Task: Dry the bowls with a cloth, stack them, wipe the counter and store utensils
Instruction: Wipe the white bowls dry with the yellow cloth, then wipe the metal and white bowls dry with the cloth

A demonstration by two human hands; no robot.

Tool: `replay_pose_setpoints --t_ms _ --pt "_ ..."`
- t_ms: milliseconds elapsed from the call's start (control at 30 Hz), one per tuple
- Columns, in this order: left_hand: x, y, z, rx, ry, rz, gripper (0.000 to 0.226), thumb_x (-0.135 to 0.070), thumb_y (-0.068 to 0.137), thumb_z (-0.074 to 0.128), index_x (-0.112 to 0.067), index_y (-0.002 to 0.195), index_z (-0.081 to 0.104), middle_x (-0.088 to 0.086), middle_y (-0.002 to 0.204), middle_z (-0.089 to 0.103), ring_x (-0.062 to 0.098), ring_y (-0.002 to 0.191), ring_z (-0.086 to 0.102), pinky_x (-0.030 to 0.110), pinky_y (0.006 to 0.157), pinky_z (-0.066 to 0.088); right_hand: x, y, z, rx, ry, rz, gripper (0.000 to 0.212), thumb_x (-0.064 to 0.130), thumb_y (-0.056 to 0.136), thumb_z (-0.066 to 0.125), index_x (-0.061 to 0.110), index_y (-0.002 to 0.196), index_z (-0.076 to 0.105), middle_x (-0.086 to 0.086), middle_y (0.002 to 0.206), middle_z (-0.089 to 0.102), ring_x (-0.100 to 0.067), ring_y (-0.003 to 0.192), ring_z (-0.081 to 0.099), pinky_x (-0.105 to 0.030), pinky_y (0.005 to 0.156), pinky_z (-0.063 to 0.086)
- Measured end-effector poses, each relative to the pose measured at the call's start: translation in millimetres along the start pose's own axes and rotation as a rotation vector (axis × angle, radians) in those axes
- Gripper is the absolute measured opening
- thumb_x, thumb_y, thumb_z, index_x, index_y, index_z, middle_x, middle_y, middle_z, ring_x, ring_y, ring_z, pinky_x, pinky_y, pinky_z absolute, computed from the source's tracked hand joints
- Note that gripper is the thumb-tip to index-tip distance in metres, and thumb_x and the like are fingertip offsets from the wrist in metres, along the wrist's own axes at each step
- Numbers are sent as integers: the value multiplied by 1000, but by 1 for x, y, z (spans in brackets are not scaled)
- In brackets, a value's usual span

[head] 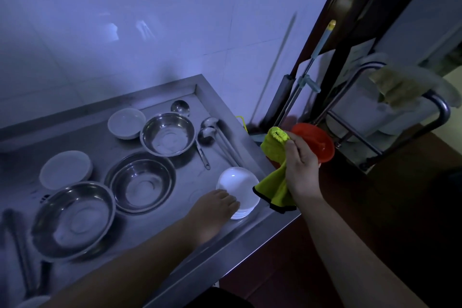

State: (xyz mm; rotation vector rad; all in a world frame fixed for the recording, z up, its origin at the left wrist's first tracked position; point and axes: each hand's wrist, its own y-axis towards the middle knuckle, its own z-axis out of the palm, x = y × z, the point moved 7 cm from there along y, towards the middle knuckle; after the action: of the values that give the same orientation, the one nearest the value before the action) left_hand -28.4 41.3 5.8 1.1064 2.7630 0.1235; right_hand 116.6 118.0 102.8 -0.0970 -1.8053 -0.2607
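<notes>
My left hand (215, 210) rests on a stack of upturned white bowls (240, 185) at the counter's right front corner. My right hand (300, 160) is off the counter's right edge, gripping a yellow-green cloth (275, 182) with a black hem. Three steel bowls stand upright on the steel counter (250, 230): one at the back (167, 134), one in the middle (141, 182), one at front left (72, 217). White dishes lie at the back (126, 122) and left (65, 169). Ladles (212, 137) lie near the right rim.
A red plastic bowl (316, 141) sits just behind my right hand, off the counter. A mop handle (312, 62) leans in the corner. A metal rack (400, 112) with white containers stands at the right. Dark utensils (22, 250) lie at the counter's far left.
</notes>
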Motion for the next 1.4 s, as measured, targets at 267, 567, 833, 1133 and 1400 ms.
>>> replay_pose_setpoints --t_ms 267,567,833,1133,1400 --pt "78 -117 -37 -278 -255 -654 45 -4 55 85 -14 97 72 3 90 73 19 78 70 29 66 55 22 -20 78 165 19 -51 28 5 98 44 16 110 67 3 103 68 -2 95 60 -11 86 45" --pt "164 -367 -1 -210 -538 -1791 40 -16 72 67 15 96 58 37 93 60 48 88 58 48 80 44 35 -80 200 387 52 -60 32 5 97 43 22 104 69 6 101 70 -13 101 64 -31 91 50" --pt "174 -394 50 -567 -1395 -1922 20 -11 82 66 1 93 54 21 97 55 32 74 59 39 53 56 38 -133 255 477 8 -55 41 6 98 46 42 96 66 23 98 70 8 93 62 -3 76 43" --pt "193 -408 -4 -371 -777 -1643 12 -16 84 55 -6 88 58 17 90 66 33 87 62 35 73 48 42 -169 273 483 -13 -44 34 7 98 47 36 99 65 17 100 68 4 94 62 -9 80 47" --pt "185 -451 -89 -644 -421 -1388 23 -2 81 52 -20 77 39 -4 71 48 11 58 45 26 48 28 66 -200 300 513 7 -95 34 5 97 48 34 97 65 13 99 67 8 91 60 -4 77 43"
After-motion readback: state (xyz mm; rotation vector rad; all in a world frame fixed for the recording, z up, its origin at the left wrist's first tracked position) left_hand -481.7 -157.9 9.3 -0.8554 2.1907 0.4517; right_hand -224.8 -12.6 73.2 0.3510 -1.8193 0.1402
